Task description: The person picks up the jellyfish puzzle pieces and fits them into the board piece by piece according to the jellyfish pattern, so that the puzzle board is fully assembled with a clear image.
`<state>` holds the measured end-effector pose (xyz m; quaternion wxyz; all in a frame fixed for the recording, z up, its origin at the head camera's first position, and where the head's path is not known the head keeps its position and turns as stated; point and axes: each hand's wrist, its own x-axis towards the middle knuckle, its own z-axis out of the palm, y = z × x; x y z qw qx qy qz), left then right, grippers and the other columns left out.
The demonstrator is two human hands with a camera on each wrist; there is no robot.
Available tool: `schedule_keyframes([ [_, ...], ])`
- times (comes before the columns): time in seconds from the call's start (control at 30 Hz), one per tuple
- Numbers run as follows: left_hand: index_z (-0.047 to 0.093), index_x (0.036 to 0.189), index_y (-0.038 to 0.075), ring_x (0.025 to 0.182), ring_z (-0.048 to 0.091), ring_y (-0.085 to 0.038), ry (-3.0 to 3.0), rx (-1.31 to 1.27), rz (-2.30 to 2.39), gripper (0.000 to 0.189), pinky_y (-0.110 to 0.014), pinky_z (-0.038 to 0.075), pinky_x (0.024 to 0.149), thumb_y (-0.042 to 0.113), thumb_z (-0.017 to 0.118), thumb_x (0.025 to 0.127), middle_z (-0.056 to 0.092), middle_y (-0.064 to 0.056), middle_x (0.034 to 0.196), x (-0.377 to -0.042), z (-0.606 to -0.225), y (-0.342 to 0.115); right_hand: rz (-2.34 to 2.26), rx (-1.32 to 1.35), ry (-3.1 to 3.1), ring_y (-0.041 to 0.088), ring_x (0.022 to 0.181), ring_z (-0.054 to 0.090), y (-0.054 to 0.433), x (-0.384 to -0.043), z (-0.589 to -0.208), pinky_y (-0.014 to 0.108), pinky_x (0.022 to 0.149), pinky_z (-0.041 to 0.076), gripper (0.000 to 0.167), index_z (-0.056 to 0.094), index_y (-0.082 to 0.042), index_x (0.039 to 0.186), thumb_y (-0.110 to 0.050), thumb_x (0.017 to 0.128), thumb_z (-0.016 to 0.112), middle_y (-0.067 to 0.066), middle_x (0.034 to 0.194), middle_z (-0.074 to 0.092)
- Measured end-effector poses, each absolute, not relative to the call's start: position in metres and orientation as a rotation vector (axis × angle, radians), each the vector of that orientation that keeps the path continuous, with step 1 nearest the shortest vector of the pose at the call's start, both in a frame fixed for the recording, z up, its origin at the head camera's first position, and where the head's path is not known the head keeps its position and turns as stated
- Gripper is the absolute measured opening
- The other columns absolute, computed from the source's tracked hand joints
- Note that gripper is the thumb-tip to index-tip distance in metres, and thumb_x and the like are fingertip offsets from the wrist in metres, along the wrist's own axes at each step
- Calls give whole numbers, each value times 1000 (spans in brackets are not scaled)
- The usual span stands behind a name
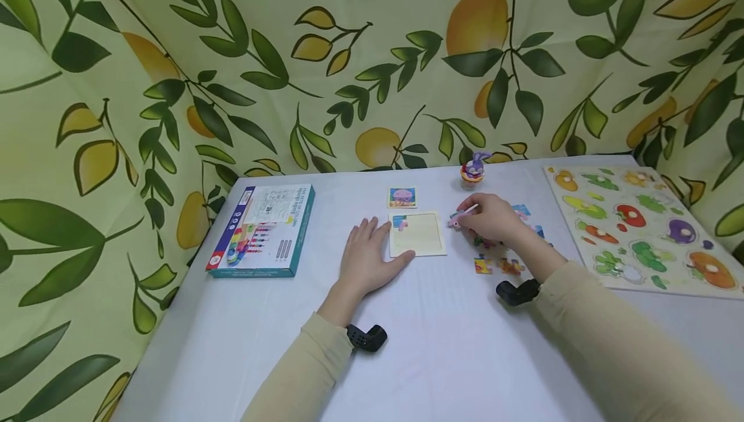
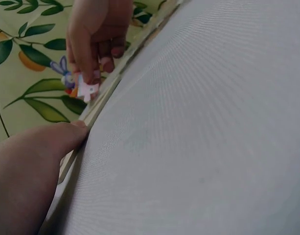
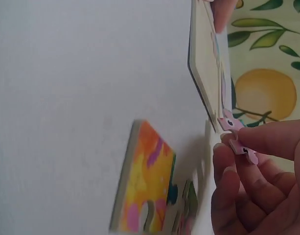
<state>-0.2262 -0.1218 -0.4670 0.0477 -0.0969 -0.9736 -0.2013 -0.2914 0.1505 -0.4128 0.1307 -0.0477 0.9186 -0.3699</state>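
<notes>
My left hand (image 1: 367, 257) lies palm down with fingers spread. Its fingertips and thumb are at the left and lower edges of a square wooden puzzle tray (image 1: 423, 233). One blue and pink jigsaw piece (image 1: 400, 222) sits in the tray's upper left corner. Just right of the tray, my right hand (image 1: 491, 218) pinches a pink jigsaw piece (image 3: 234, 121) with a dark eye printed on it, between thumb and fingers. Loose jigsaw pieces (image 1: 482, 265) lie under and around the right hand, partly hidden by it; one yellow and orange piece (image 3: 152, 171) shows close in the right wrist view.
A small picture card (image 1: 402, 198) lies behind the tray. A purple rabbit-eared figure (image 1: 473, 170) stands at the back. To the left is a flat toy box (image 1: 264, 231), to the right a board of vegetable pictures (image 1: 628, 254). Patterned cloth (image 1: 325, 105) hangs behind the white table.
</notes>
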Motion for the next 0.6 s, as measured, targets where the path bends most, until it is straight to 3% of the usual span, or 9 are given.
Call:
schedule_keyframes([
  [0.6,49,153,15,154,21,-32,-2976,-299,-633,86,-46,10,126,72,55,90,37,-14,162,-225,-466,-121,-1173,-211,2588,24,78,61,108,-304,-410,31,64,50,23,68,-8,106,-26,94,74,7,90,68],
])
